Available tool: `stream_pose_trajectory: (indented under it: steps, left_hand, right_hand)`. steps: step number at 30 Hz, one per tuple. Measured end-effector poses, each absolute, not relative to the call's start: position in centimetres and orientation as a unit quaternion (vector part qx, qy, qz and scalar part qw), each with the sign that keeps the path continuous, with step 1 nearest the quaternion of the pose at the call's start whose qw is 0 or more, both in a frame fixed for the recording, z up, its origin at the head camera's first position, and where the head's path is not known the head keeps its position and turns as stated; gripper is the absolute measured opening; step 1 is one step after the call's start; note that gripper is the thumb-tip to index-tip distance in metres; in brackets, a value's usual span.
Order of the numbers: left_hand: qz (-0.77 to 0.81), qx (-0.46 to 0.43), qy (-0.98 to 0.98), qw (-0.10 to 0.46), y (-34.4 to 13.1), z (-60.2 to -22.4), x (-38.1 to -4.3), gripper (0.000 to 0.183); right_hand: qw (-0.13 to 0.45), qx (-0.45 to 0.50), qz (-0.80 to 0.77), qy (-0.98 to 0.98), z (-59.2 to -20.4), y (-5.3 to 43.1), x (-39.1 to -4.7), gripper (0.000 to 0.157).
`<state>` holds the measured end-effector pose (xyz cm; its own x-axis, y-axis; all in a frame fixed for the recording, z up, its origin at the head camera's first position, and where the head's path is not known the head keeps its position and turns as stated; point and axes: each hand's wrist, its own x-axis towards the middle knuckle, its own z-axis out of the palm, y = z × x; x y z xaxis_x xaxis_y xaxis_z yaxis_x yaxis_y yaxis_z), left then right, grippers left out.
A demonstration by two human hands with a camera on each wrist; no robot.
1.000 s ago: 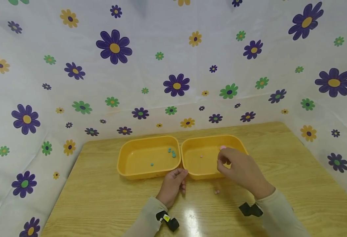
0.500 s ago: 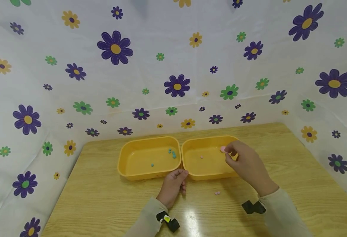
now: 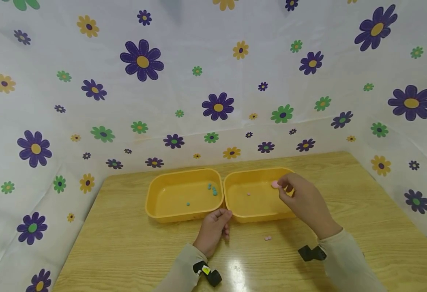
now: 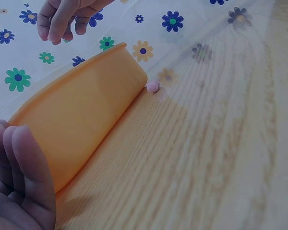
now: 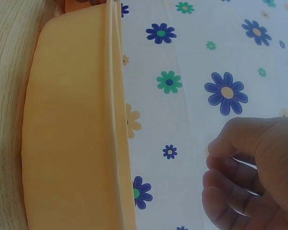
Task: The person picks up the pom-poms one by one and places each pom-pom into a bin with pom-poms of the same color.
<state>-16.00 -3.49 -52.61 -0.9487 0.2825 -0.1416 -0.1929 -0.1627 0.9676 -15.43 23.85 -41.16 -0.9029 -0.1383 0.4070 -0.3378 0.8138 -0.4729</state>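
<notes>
Two yellow plastic trays stand side by side in the head view. In the left tray [image 3: 184, 217] lie several small blue-green balls [image 3: 214, 192]. The right tray [image 3: 249, 219] holds a small pink ball [image 3: 249, 194] and a larger pink piece [image 3: 275, 184], whose exact shape is unclear. My left hand [image 3: 213, 229] pinches the right tray's rim at its near left corner. Over the right part of that tray hovers my right hand [image 3: 306, 202], fingers loosely bent, thumb and forefinger apart; I see nothing between them. In the right wrist view, this hand [image 5: 252, 172] is clear of the rim.
Two small pink balls [image 3: 268, 238] lie on the wooden table [image 3: 125, 243] in front of the right tray. White cloth [image 3: 184, 89] with printed flowers hangs behind and at both sides. A black camera mount is strapped to each sleeve.
My right hand has moved slightly right over the tray, and its thumb and forefinger are farther apart than a second ago. The left hand keeps its place at the tray corner.
</notes>
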Motion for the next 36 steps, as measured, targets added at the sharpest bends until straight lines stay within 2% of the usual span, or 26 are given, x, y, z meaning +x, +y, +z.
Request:
stream_pose_trajectory:
  steps: [36]
  left_hand:
    - [0.758,0.036,0.633,0.155,-3.46,-52.74,-16.2,0.033]
  right_hand:
    - [0.165,0.127,0.246,-0.947,-41.78,24.11,-16.05,0.004]
